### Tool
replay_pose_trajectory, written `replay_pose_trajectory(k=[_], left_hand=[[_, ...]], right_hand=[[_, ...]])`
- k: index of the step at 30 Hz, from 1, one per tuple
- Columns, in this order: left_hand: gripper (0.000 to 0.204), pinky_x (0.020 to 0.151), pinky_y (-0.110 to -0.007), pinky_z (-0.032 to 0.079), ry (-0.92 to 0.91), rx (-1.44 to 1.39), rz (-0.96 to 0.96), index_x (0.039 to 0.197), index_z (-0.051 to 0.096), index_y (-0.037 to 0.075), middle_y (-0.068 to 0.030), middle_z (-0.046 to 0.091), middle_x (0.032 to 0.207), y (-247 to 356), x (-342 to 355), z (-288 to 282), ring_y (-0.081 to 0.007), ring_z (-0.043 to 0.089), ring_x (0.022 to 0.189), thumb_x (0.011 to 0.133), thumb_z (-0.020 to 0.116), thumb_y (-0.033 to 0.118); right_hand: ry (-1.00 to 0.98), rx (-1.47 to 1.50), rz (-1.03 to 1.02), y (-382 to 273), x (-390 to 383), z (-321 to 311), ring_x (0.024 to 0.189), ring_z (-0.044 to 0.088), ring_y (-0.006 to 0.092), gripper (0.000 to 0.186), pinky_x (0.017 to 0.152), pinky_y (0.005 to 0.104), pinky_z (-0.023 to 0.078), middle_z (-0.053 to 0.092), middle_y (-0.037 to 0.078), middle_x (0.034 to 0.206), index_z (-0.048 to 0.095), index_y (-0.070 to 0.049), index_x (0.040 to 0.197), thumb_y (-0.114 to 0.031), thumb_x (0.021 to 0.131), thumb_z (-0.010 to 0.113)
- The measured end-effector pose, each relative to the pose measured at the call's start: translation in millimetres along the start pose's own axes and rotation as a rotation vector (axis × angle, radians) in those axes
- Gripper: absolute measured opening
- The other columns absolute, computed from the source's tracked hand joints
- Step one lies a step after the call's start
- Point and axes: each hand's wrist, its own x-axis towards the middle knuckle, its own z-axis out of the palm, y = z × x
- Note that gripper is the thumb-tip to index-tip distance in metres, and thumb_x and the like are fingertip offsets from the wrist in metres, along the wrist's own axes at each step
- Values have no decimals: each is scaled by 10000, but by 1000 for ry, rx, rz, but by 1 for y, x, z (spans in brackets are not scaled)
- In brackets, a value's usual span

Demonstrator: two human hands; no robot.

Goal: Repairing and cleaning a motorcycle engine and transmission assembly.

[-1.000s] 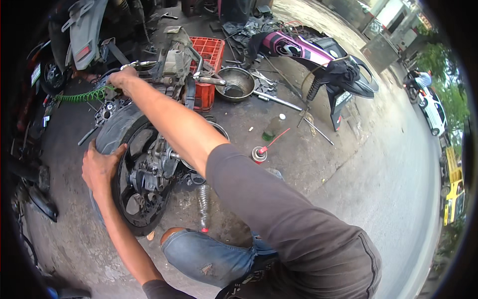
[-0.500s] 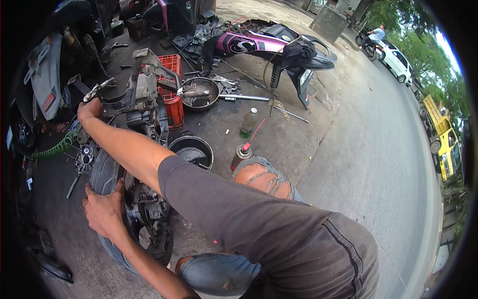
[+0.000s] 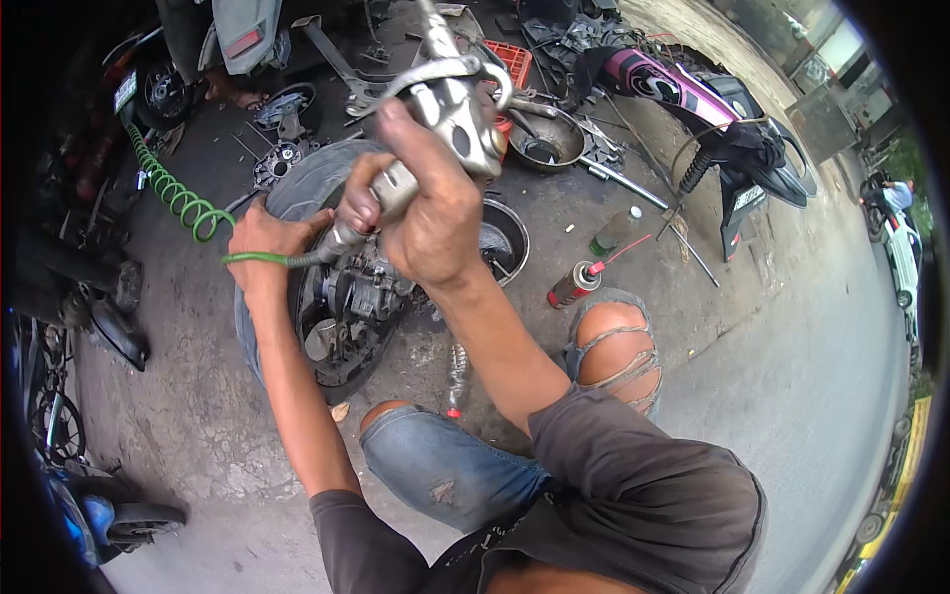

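Note:
My right hand (image 3: 430, 203) is raised in the middle of the view, fingers wrapped round a silver metal air tool (image 3: 450, 129) with a coiled green hose (image 3: 188, 203) trailing left. Behind it, my left hand (image 3: 267, 247) grips the grey tyre (image 3: 302, 178) of a rear wheel, which has an exposed dark hub assembly (image 3: 356, 292). The tool partly hides the scooter frame and the top of the tyre. A dark basin (image 3: 505, 233) sits just beyond the wheel, partly behind my right forearm.
A red crate (image 3: 510, 64), another basin (image 3: 554, 144), a pink scooter (image 3: 673, 84), a bottle (image 3: 616, 233), a red spray can (image 3: 574, 284) and loose tools surround the work. Motorbikes (image 3: 119, 520) stand at left. A road (image 3: 811, 416) runs along the right, with vehicles and a rider (image 3: 896, 195).
My right hand has come back from the far left and now holds the air tool up close before me. My left hand stays on the tyre. The view has shifted.

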Motion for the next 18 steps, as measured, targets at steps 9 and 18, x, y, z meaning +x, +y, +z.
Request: replay_pose_trajectory(k=[9, 18], left_hand=[[1041, 987, -441, 522, -6, 56, 39, 1376, 556, -15, -244, 665, 1243, 28, -17, 0, -366, 650, 1167, 626, 814, 659], [922, 964, -455, 522, -32, 60, 111, 1208, 653, -32, -230, 693, 1181, 20, -9, -1, -363, 661, 1135, 621, 818, 661]], right_hand=[[739, 99, 138, 26, 0, -180, 490, 446, 152, 336, 473, 328, 397, 487, 39, 728, 512, -104, 956, -430, 1015, 569], [515, -21, 249, -27, 113, -252, 502, 396, 126, 378, 462, 303, 366, 511, 75, 743, 504, -22, 967, -375, 1067, 414]])
